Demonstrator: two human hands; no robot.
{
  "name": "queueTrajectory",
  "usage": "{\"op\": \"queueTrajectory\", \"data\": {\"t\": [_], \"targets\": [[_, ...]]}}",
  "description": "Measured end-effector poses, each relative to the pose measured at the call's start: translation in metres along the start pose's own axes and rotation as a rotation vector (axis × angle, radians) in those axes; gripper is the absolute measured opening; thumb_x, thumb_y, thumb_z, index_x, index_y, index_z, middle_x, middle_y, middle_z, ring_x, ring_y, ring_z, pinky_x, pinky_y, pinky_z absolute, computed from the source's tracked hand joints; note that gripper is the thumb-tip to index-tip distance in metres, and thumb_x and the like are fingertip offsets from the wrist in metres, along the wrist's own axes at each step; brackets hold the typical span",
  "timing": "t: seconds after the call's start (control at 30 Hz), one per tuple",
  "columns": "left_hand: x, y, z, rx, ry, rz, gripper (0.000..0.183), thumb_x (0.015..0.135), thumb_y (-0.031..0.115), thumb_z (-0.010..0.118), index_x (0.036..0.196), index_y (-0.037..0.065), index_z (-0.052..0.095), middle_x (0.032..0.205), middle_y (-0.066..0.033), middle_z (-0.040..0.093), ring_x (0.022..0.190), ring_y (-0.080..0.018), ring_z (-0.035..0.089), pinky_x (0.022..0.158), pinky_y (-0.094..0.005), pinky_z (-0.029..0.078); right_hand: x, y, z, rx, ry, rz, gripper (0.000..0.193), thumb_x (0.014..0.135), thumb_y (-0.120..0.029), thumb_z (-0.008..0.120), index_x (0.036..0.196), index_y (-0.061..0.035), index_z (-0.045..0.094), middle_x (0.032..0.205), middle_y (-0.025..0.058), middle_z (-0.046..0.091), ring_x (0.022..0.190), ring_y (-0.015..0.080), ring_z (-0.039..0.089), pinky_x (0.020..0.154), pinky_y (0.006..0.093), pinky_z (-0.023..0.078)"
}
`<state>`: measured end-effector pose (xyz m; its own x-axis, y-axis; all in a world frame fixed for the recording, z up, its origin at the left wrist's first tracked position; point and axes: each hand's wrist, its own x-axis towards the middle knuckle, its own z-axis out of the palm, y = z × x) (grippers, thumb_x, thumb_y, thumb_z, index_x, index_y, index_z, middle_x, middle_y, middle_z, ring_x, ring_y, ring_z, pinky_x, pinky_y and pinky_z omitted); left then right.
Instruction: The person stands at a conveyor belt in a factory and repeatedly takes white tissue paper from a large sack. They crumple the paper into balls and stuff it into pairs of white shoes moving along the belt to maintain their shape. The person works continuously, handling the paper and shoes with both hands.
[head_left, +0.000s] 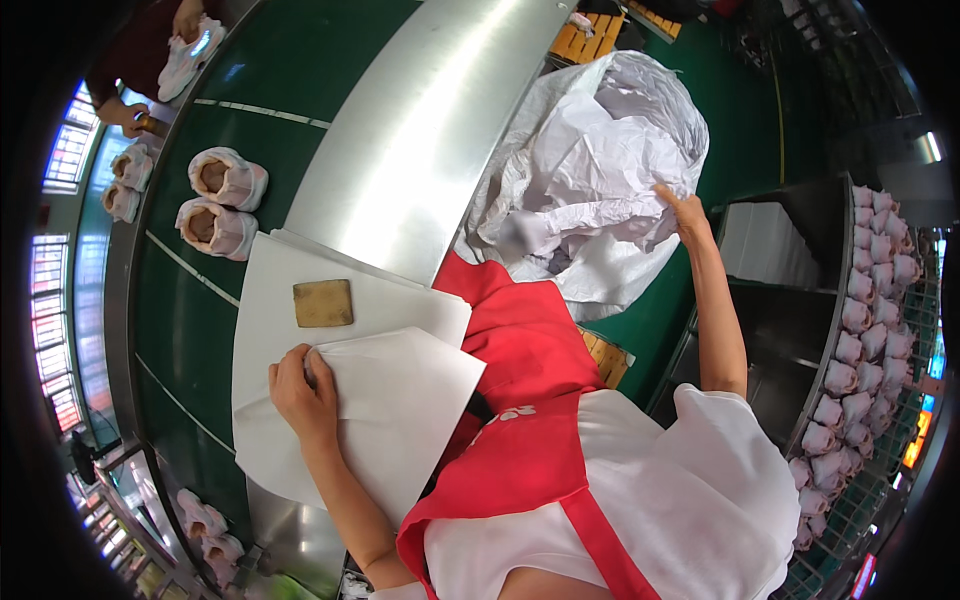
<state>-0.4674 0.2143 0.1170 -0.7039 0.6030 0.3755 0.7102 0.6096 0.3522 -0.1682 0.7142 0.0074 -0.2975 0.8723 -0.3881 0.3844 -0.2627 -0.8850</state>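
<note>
My left hand (305,395), fingers curled, pinches the edge of the top sheet of white paper (400,390), which rises in a crease from the stack (270,290) below. A flat brownish rectangular block (323,303) lies on the stack, just beyond that hand. Over to the right, my right hand (683,212) grips the rim of a big white sack (640,285). The mouth of the sack gapes, with crumpled white paper (600,150) inside.
The paper straddles a steel table (420,130) and a green conveyor belt (270,165) carrying pale pink shoes (228,180). At the far left, another person's hand (187,20) holds a shoe (190,60). A rack of shoes (865,330) stands at right.
</note>
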Motion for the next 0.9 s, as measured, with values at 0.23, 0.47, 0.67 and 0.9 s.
{"op": "queueTrajectory", "data": {"t": [0.23, 0.47, 0.67, 0.9], "targets": [[0.000, 0.014, -0.032, -0.135, 0.101, 0.277, 0.008, 0.070, 0.003, 0.061, 0.073, 0.004, 0.053, 0.062, -0.0071, 0.049, 0.050, -0.0241, 0.042, 0.057, -0.0348, 0.037, -0.074, -0.140, 0.098, 0.060, -0.106, -0.519, 0.041, 0.088, -0.027, 0.059, 0.116, 0.0026, 0.057, 0.110, 0.0070, 0.060, 0.100, 0.0143, 0.054, 0.086, 0.0275, 0.041], [0.032, 0.074, -0.073, 0.004, 0.404, 0.491, 0.036, 0.088, 0.039, 0.055, 0.074, 0.007, 0.051, 0.108, -0.0164, 0.063, 0.075, -0.0259, 0.061, 0.073, -0.0377, 0.044, -0.230, -0.216, 0.260, -0.323, -1.219, -0.821, 0.026, 0.087, -0.021, 0.054, 0.097, 0.0011, 0.062, 0.076, 0.0161, 0.063, 0.067, 0.0196, 0.057, 0.063, 0.0341, 0.046], [0.039, 0.071, -0.091, -0.153, 0.443, 0.193, 0.040, 0.081, 0.041, 0.063, 0.090, 0.002, 0.060, 0.080, -0.0115, 0.062, 0.061, -0.0234, 0.055, 0.081, -0.0435, 0.039, -0.269, -0.259, 0.291, -0.625, -1.683, -0.758, 0.038, 0.085, -0.031, 0.058, 0.097, 0.0052, 0.060, 0.079, 0.0153, 0.062, 0.071, 0.0168, 0.055, 0.068, 0.0319, 0.045], [0.031, 0.054, -0.123, -0.100, 0.510, -0.134, 0.015, 0.077, 0.012, 0.069, 0.078, 0.000, 0.059, 0.059, -0.0074, 0.050, 0.049, -0.0174, 0.046, 0.047, -0.0281, 0.037, -0.251, -0.321, 0.314, -0.173, -1.604, -1.086, 0.038, 0.087, -0.027, 0.058, 0.110, 0.0028, 0.059, 0.105, 0.0103, 0.062, 0.096, 0.0149, 0.057, 0.085, 0.0269, 0.043]]}}
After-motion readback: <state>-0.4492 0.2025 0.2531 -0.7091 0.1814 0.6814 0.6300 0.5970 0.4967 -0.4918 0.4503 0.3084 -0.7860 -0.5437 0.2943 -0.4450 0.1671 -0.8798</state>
